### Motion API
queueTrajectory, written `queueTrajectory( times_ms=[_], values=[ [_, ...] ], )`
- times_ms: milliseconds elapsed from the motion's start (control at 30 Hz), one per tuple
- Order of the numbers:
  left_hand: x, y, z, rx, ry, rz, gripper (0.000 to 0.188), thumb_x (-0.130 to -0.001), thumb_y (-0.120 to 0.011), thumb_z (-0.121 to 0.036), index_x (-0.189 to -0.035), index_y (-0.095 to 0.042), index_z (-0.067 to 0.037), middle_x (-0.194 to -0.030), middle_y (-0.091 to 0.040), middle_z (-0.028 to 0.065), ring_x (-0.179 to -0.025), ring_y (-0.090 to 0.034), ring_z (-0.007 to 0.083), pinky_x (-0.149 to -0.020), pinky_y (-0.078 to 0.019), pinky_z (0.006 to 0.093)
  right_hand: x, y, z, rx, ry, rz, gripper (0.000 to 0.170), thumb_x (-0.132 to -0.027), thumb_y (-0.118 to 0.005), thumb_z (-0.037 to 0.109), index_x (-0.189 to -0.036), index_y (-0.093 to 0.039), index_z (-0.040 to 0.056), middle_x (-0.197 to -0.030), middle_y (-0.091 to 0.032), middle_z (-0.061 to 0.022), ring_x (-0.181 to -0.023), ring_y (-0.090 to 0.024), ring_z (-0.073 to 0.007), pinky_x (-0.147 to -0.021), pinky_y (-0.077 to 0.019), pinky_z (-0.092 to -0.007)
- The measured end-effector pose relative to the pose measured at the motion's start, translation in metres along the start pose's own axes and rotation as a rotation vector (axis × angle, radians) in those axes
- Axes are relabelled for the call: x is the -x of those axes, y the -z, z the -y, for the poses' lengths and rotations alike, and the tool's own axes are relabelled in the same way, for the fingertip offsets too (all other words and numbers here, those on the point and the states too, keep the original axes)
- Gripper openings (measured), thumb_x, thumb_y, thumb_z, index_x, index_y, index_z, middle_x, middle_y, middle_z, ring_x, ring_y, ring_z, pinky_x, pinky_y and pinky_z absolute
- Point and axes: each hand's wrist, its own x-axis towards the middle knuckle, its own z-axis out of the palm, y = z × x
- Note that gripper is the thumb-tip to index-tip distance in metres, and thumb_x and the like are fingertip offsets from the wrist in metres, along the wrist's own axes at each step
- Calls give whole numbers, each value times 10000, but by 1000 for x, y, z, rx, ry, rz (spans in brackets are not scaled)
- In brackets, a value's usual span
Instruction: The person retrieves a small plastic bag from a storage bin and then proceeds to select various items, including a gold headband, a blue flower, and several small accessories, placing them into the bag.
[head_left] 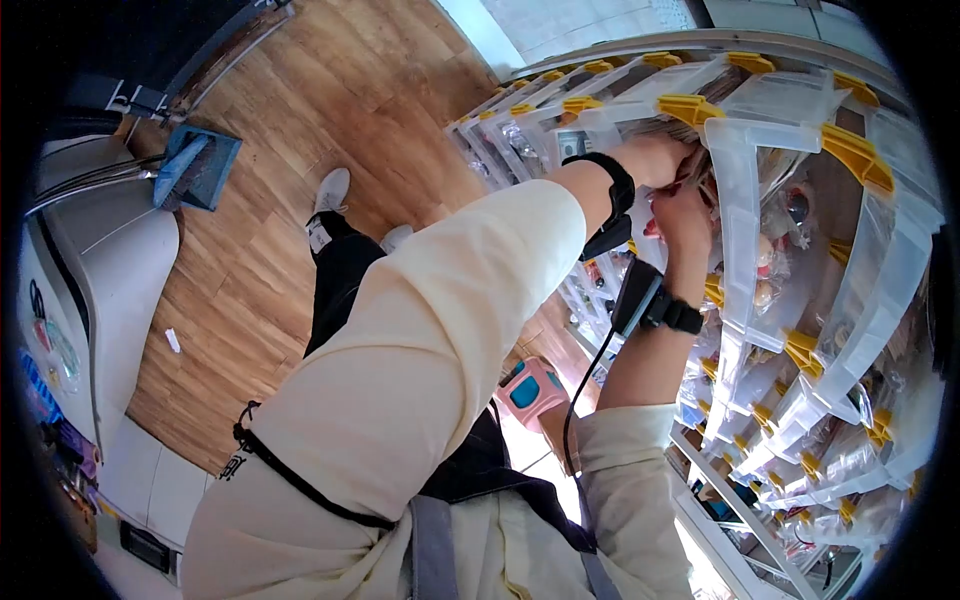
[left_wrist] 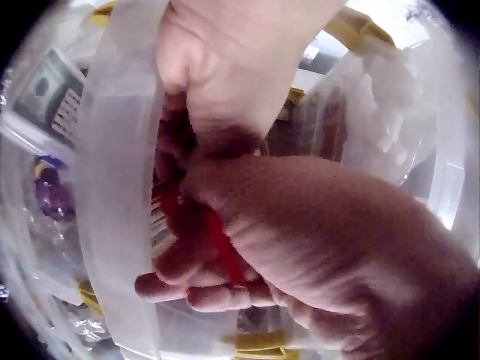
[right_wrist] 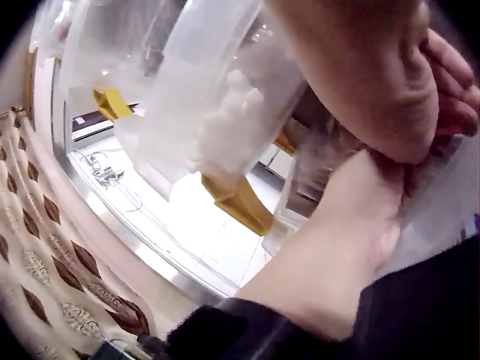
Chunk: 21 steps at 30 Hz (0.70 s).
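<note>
Both hands work close together at a clear plastic bin [head_left: 735, 230] on a rack. My left hand [head_left: 660, 160] reaches into it from above, and its fingers are hidden behind the right hand and the bin wall. Just below, my right hand [head_left: 685, 220] has its fingers curled around a narrow red item [left_wrist: 225, 247], which shows between palm and fingers in the left wrist view. The kind of red item I cannot tell. Clear-wrapped contents [right_wrist: 311, 176] lie beside the left hand in the right wrist view.
Rows of similar clear bins with yellow clips [head_left: 855, 155] surround the hands, holding bagged small goods. A pink-and-teal stool [head_left: 532, 390] stands below the arms. A blue dustpan [head_left: 210, 170] lies on the wooden floor [head_left: 370, 90]. A black cable [head_left: 572, 420] hangs from the right wrist.
</note>
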Motion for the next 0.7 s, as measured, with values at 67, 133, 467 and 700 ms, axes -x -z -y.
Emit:
queueTrajectory(
  times_ms=[67,133,467,700],
  values=[
    [2,3,-1,-5,35,-24,304,-761,-464,-205,-1025,-551,-81,-1022,-552,168,-966,-519,318,-813,-419,373,-2,-4,-6,126,10,-33,345,-749,-426,276,-721,-613,-12,-615,-591,-166,-561,-600,-289,-610,-474,-387],
    [3,-3,-2,1,107,-23,303,-797,-419,-232,-1023,-555,-84,-1023,-550,174,-970,-519,317,-814,-419,370,12,-3,-8,307,192,-440,366,-747,-428,297,-662,-618,-4,-626,-600,-159,-629,-605,-289,-648,-469,-390],
    [0,6,0,-4,-6,43,315,-694,-527,-165,-995,-551,-74,-962,-558,196,-898,-523,355,-780,-425,397,12,-27,1,382,120,-442,281,-741,-518,281,-949,-554,96,-805,-607,-149,-690,-604,-299,-602,-487,-409],
    [5,8,-3,-52,-40,-13,323,-680,-523,-138,-998,-554,-94,-936,-565,194,-880,-529,353,-786,-423,411,-3,-21,-5,238,145,-541,379,-775,-446,368,-899,-604,47,-799,-612,-171,-796,-577,-363,-721,-450,-451]
  ],
)
